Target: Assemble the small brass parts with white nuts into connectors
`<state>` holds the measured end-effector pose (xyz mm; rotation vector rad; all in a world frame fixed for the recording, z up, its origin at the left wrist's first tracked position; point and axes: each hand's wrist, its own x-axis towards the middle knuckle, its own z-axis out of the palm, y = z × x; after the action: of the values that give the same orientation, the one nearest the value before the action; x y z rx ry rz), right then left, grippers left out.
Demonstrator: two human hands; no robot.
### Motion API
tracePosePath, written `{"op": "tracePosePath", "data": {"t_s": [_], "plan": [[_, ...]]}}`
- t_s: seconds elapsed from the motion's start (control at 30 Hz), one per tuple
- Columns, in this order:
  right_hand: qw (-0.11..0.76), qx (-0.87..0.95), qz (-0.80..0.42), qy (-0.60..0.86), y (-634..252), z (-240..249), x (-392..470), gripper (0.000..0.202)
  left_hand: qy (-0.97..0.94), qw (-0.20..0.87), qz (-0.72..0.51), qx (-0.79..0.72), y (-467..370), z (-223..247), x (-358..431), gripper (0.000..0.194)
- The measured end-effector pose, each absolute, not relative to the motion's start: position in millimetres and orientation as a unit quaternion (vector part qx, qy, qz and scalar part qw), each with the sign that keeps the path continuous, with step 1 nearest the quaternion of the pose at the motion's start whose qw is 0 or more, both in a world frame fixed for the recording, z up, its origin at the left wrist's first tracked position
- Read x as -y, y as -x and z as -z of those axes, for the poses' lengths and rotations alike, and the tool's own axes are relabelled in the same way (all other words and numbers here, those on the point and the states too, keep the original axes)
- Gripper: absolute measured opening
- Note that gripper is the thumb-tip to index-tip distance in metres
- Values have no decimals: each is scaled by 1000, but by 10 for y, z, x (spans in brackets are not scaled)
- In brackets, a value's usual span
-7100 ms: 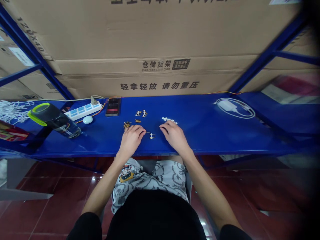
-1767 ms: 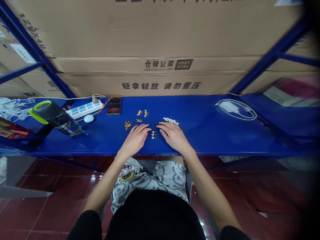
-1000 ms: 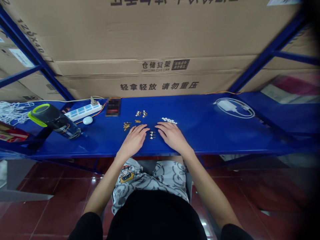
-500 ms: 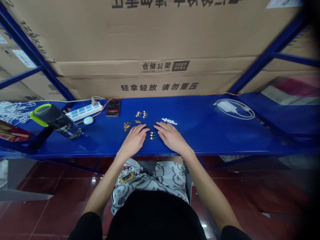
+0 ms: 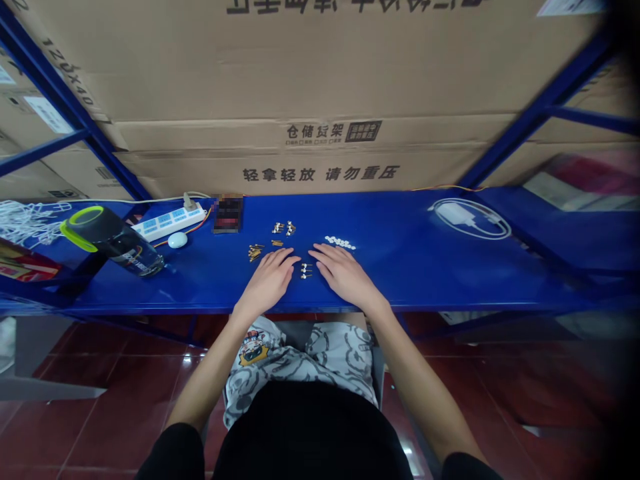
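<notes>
My left hand (image 5: 269, 280) lies palm down on the blue shelf surface (image 5: 410, 267), fingers stretched out and holding nothing. Opposite it, my right hand (image 5: 345, 277) rests the same way, its fingers pointing inward. Between the two hands sit a few small brass-coloured pins with white pieces on them (image 5: 307, 271). Just beyond my left fingertips is a pile of loose brass-coloured pins (image 5: 255, 253), with a smaller group of pins (image 5: 277, 243) beside it. Further back stand more pins with white pieces (image 5: 284, 229). A cluster of small white pieces (image 5: 341, 243) lies beyond my right fingers.
At the left are a dark bottle with a lime loop (image 5: 117, 243), a power strip (image 5: 170, 223), a white rounded object (image 5: 177, 240) and a blurred-out dark item (image 5: 228, 213). A white charger with cable (image 5: 463, 217) lies right. Large cardboard (image 5: 320, 80) stands behind, between blue posts.
</notes>
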<state>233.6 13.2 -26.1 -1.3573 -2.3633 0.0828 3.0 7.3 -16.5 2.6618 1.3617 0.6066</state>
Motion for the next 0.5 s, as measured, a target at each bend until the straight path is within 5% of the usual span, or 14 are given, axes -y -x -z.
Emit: {"op": "tracePosePath", "data": {"t_s": [0.5], "plan": [[208, 845, -39, 492, -2323, 240, -129, 45, -823, 0, -189, -536, -79, 166, -26, 42]]}}
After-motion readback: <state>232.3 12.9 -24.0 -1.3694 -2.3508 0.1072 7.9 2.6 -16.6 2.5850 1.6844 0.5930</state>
